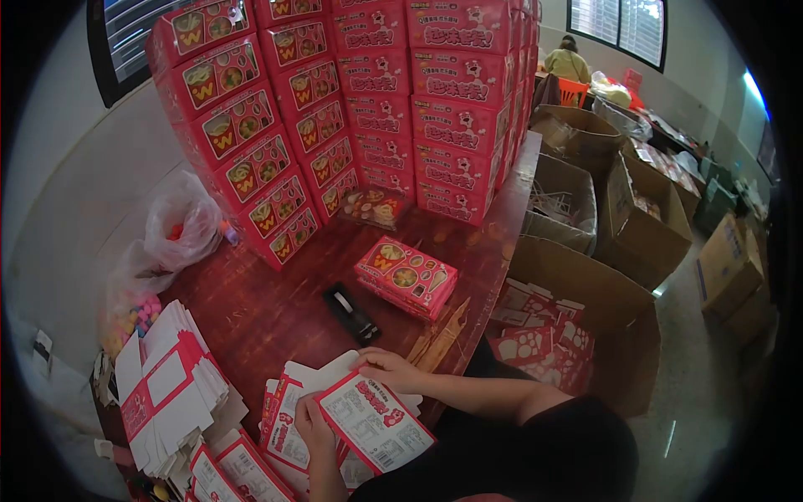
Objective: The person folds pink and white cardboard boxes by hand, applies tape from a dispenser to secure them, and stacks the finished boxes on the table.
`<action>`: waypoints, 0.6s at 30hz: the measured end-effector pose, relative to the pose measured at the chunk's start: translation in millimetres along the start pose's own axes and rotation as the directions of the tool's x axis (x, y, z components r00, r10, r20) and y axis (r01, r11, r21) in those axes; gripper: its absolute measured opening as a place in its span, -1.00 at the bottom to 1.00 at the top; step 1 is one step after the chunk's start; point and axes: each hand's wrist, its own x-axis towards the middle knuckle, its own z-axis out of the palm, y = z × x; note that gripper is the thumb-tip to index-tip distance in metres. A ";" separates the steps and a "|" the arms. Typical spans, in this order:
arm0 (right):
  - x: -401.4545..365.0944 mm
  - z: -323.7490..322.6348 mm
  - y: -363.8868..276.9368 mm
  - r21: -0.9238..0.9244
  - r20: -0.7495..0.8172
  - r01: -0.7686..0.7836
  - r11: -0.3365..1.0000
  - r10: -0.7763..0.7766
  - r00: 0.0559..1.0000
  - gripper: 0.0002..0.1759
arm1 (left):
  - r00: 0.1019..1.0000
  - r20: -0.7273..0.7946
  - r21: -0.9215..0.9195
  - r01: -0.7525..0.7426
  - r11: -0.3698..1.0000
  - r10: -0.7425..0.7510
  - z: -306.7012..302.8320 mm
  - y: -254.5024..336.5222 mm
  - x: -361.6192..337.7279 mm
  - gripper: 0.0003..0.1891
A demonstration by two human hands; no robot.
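Note:
A red and white printed carton (376,422), partly unfolded with white flaps, is between my two hands near the table's front edge. My left hand (315,427) closes on its left edge. At the far end, my right hand (386,370) pinches the carton by a white flap; the fingertips are partly hidden. More flat cartons (284,422) lie just beneath and to the left. Beyond my hands rest a black tape dispenser (350,314) and a closed red box (407,278) printed with food pictures.
Tall stacks of red boxes (376,92) stand at the table's back. A pile of flat cartons (171,376) and plastic bags (180,222) are at left. Several open cardboard boxes (585,276) line the right, one holding printed card pieces. A person (568,63) sits far back.

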 end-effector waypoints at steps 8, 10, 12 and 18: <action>7.4 -3.9 -20.1 0.112 -0.016 -0.125 0.986 0.128 0.992 -0.85 | 0.992 -0.122 -0.189 -0.049 0.981 0.026 15.6 10.8 3.3 -0.82; 11.0 -2.6 -27.3 0.057 -0.019 -0.077 0.995 0.078 0.997 -0.87 | 0.980 -0.127 -0.194 0.124 0.973 -0.151 18.7 41.4 9.1 -0.82; 14.1 2.2 -26.0 0.130 -0.058 -0.066 0.989 0.074 0.996 -0.85 | 0.985 -0.173 -0.059 0.015 0.998 -0.025 26.0 61.9 12.0 -0.81; 37.9 0.9 -33.1 0.062 -0.022 -0.180 0.982 0.181 0.983 -0.83 | 0.981 -0.162 -0.016 0.107 0.994 -0.109 17.6 57.6 28.3 -0.90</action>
